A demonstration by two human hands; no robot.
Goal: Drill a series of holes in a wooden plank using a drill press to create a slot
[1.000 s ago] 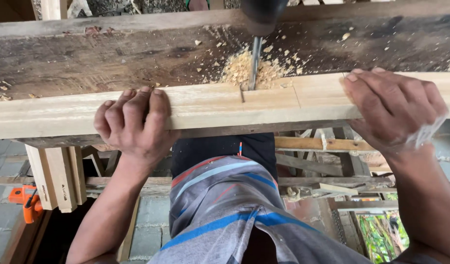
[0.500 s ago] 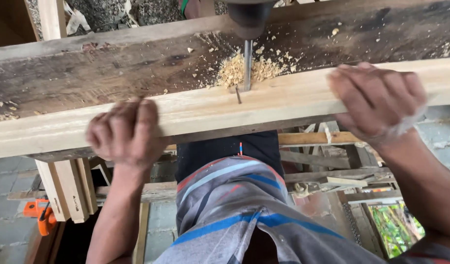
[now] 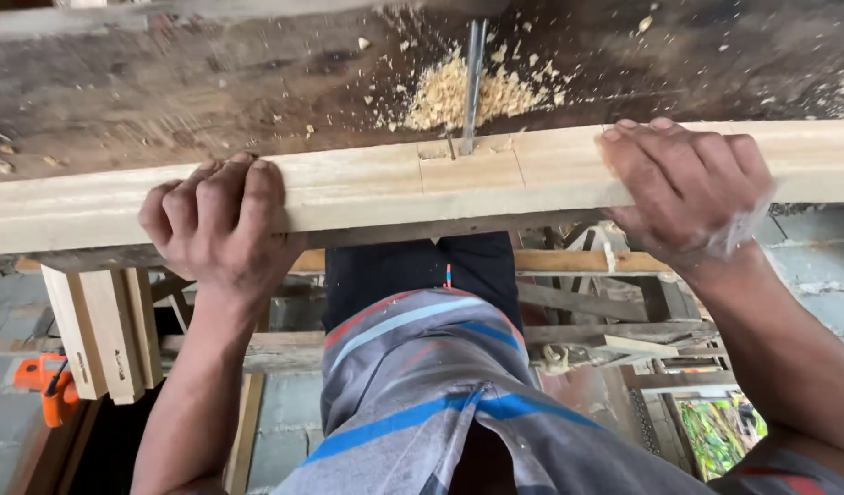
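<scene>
Pale long wooden plank (image 3: 367, 188) has shifted right on dark worn counter (image 3: 165, 101); steel drill bit (image 3: 473, 82) now in marked square. Left hand (image 3: 216, 225), right hand (image 3: 683, 183) fingers clamp plank.

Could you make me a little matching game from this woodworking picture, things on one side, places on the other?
Things:
1. left hand
2. drill bit
3. sawdust pile
4. orange tool

Places:
A. low at the far left, under the bench
B. on the dark table behind the plank
C. gripping the pale plank
D. upright, tip at the marked square

Pairs: 1-C, 2-D, 3-B, 4-A
</scene>
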